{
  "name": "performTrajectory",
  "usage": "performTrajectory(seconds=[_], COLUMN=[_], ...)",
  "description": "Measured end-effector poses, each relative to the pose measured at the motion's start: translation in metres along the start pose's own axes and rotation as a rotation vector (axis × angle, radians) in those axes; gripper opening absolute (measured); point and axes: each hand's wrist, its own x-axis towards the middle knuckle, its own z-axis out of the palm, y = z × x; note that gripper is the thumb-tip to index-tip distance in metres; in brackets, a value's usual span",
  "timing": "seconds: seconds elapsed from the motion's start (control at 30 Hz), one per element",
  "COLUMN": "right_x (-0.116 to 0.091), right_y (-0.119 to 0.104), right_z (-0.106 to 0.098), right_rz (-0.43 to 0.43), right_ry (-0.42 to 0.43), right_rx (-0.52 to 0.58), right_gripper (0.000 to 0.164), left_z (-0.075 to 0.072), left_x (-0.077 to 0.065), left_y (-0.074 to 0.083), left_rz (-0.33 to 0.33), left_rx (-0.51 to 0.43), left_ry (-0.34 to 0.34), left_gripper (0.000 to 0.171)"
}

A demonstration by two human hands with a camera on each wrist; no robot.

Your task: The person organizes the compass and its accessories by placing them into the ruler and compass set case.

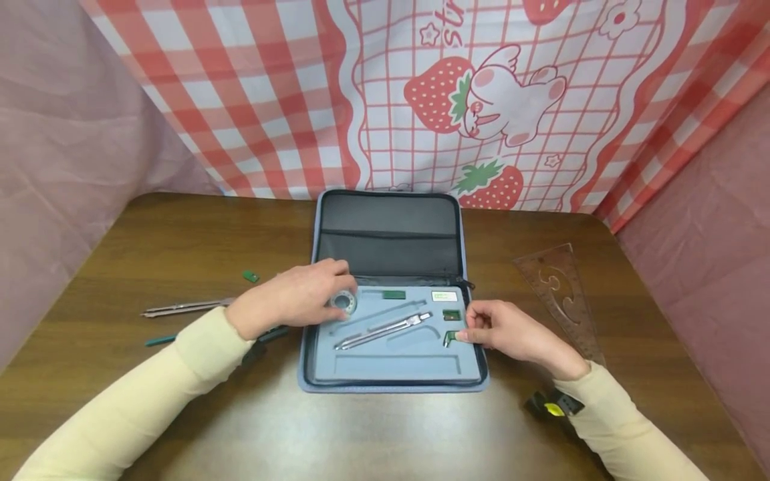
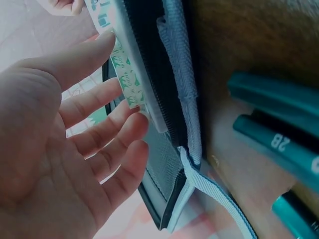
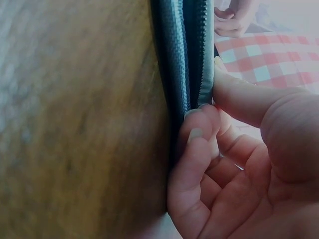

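A zip-up case (image 1: 394,387) lies unfolded on the table, its blue tray (image 1: 397,365) holding a silver compass (image 1: 385,331) and small green pieces. My left hand (image 1: 307,287) is at the tray's upper left corner. Its thumb and fingers hold a small tape roll (image 2: 128,79) with green print, seen as a ring in the head view. At the right edge, my right hand (image 1: 511,331) grips the case's side, fingers curled against the rim (image 3: 197,59) and thumb on top. The thumb tip is next to a green angled piece (image 1: 450,338); whether they touch is unclear.
Left of the case lie a long metal drawing tool (image 1: 180,308), a teal pencil (image 1: 161,340) and a small green piece (image 1: 250,275). Several teal pencils (image 2: 279,144), one marked 2B, appear beside the case. A clear set square (image 1: 559,287) lies on the right.
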Motion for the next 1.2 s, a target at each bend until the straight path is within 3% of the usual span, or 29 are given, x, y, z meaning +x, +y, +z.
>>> performTrajectory(seconds=[0.2, 0.4, 0.63, 0.8, 1.0, 1.2], right_x=[-0.001, 0.000, -0.001, -0.001, -0.002, -0.002], right_y=[-0.002, -0.001, 0.000, 0.000, 0.000, -0.003], right_z=[-0.002, -0.001, 0.000, 0.000, -0.001, -0.002], right_rz=[-0.008, -0.009, -0.015, -0.015, -0.002, -0.004], right_ry=[0.000, -0.009, -0.016, -0.019, -0.013, -0.009], right_rx=[-0.003, 0.012, 0.016, 0.017, 0.018, 0.029], right_gripper=[0.024, 0.024, 0.024, 0.025, 0.025, 0.024], left_z=[0.001, -0.004, -0.023, -0.025, -0.017, -0.014], left_x=[0.000, -0.007, -0.035, -0.062, -0.076, -0.080], left_y=[-0.001, -0.009, -0.052, -0.090, -0.115, -0.119], left_rz=[0.015, -0.042, -0.182, -0.265, -0.266, -0.241], left_rx=[-0.027, -0.057, -0.084, -0.130, -0.176, -0.177], left_ry=[0.018, 0.008, 0.041, 0.034, -0.010, 0.011], left_gripper=[0.033, 0.041, 0.032, 0.030, 0.027, 0.011])
